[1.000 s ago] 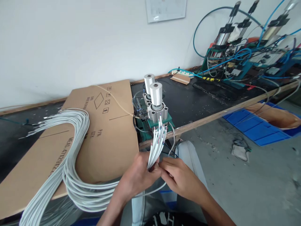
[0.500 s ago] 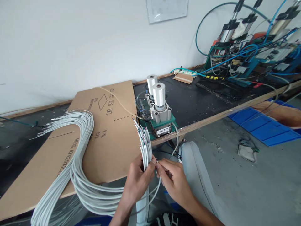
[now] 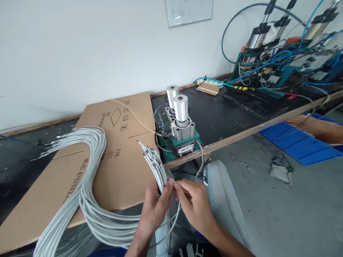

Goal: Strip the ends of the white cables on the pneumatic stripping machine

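My left hand (image 3: 158, 200) is closed around a bundle of white cables (image 3: 158, 170), whose stripped ends with small coloured wires point up and to the left. Close against it, my right hand (image 3: 194, 201) pinches a single white cable (image 3: 175, 218) near its end, which the fingers mostly hide. From the left hand the bundle loops down and left to a larger bunch of cables (image 3: 92, 171) lying on a flat cardboard sheet (image 3: 125, 178). Just beyond my hands, a pneumatic fixture (image 3: 183, 130) with two silver knurled cylinders stands at the bench edge.
The black bench (image 3: 214, 117) runs along the wall, with a power strip (image 3: 210, 83) at its back. Pneumatic presses (image 3: 257, 43) with blue hoses stand at the far right. A blue bin (image 3: 300, 142) sits on the floor, right of my knee (image 3: 222, 192).
The cable bundle's upper ends have tilted left, away from the fixture. Both hands have shifted slightly left, still close together, and the right keeps its pinch.
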### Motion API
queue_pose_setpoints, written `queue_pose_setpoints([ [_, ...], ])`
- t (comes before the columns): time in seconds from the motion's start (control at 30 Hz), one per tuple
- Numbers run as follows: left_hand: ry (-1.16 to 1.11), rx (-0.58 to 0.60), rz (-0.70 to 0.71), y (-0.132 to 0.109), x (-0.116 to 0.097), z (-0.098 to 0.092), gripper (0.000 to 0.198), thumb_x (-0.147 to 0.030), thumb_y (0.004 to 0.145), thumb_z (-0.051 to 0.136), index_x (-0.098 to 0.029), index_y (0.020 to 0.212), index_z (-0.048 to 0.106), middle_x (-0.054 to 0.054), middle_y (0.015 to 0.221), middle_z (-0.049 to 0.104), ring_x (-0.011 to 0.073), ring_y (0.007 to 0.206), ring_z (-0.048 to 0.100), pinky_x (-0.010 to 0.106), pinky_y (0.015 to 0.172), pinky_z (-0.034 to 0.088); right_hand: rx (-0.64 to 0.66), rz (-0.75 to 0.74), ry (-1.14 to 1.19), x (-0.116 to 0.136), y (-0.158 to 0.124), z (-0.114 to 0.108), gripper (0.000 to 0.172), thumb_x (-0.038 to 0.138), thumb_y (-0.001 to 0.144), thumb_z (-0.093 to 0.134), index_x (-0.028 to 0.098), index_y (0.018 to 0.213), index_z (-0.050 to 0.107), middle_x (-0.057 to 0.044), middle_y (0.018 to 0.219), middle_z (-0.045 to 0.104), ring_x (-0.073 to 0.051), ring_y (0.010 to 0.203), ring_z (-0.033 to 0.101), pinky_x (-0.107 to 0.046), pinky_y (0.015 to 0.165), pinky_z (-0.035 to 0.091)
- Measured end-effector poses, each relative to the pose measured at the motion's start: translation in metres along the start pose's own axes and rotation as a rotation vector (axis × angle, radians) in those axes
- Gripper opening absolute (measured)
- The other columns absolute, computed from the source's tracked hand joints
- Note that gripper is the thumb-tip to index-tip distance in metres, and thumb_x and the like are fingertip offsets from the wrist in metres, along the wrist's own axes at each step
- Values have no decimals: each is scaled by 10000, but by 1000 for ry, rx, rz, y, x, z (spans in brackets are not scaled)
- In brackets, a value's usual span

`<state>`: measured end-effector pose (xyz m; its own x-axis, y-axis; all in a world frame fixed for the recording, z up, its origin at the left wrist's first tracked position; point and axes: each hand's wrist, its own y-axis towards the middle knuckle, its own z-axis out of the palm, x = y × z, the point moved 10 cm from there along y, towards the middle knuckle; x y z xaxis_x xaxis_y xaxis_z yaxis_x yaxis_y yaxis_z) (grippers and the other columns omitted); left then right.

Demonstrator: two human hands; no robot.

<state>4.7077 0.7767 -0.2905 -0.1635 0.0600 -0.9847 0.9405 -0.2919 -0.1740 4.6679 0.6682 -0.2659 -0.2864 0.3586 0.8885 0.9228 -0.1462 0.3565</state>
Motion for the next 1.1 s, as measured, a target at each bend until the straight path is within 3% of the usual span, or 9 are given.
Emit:
queue_pose_setpoints([
  [0.17,-44,7,-8,2,4,1,507,-652,849,694,-177,754,541,-108,479,364,54,427,272,177,405,244,16,9,-11,0,1,-1,378,246,1042,467,202,668,492,34,603,516,-100,544,500,-236,545,345],
  [0.4,-31,-46,-16,0,9,-1,493,-612,846,693,-191,676,499,-86,497,371,69,466,315,194,430,276,-18,156,142,-17,-7,6,389,294,1052,462,204,677,520,58,537,463,-93,470,450,-234,487,323],
  [0.6,81,-159,-41,3,8,-10,376,-482,840,697,-197,684,508,-92,495,377,68,445,310,205,415,257,-55,-45,-75,1,-6,1,350,205,1042,430,202,723,572,8,633,581,-121,550,546,-244,544,389],
  [0.7,61,-120,-52,7,4,-6,365,-483,841,683,-195,699,511,-106,472,360,60,420,288,201,411,241,-32,-50,-93,-2,-5,-3,356,192,1038,444,210,700,550,21,613,563,-117,536,540,-241,535,406],
  [0.77,35,-73,-49,9,2,-2,368,-484,867,663,-193,704,507,-108,453,364,58,413,287,201,422,254,-16,-70,-77,-5,-5,-8,295,180,1042,452,201,792,607,14,666,600,-118,574,578,-233,560,451],
  [0.83,5,-38,-38,11,0,0,370,-480,894,646,-195,711,498,-109,440,366,58,408,290,198,428,263,-31,-191,-93,-1,-8,-18,204,138,1037,464,185,1049,662,-23,820,684,-128,687,656,-229,631,517],
  [0.9,-31,-25,-43,13,2,-1,382,-480,897,658,-195,710,486,-108,465,372,55,414,295,193,424,260,-26,-386,-185,9,-13,-23,308,81,1017,497,200,1272,623,-57,990,729,-127,788,702,-228,693,557],
  [1.0,-76,-8,-53,16,6,-1,413,-497,884,700,-186,711,491,-100,541,385,47,432,302,186,413,262,14,-612,-335,20,-22,-18,327,54,999,546,207,1268,653,-62,1039,754,-131,852,736,-228,737,588],
  [1.1,-66,-38,5,16,-4,-6,427,-517,931,665,-178,724,509,-97,536,383,46,427,309,189,418,278,-86,-664,-398,21,-25,-22,321,56,983,589,177,1271,665,-75,1011,775,-158,898,762,-238,784,624],
])
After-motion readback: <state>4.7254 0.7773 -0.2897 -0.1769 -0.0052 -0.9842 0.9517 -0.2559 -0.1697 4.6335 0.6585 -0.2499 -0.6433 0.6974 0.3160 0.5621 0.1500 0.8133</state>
